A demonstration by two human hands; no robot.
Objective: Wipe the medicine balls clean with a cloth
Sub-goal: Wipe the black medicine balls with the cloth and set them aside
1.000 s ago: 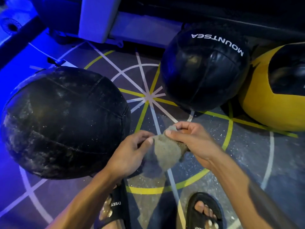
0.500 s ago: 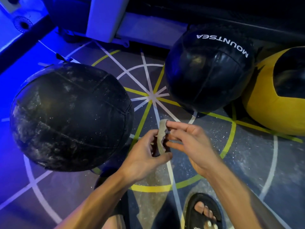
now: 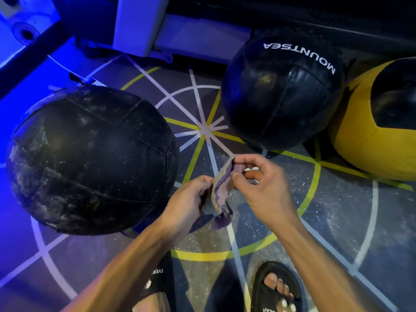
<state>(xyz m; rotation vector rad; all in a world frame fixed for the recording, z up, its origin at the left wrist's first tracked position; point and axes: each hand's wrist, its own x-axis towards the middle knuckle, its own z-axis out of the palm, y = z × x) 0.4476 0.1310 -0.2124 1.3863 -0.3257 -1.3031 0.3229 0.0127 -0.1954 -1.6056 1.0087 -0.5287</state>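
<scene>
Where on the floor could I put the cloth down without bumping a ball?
Open floor lies to the right of the right hand, below the yellow ball. The gap between the dusty ball and the Mountsea ball is narrower. The Mountsea and yellow balls sit crowded together.

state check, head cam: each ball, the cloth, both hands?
Dusty ball: on floor, white dust on it, untouched.
MOUNTSEA ball: on floor, looks clean, touches nothing but the floor.
Yellow ball: on floor, partly out of frame.
Cloth: bunched, held between both hands, off the balls.
Left hand: grips cloth.
Right hand: pinches cloth's top edge.
</scene>
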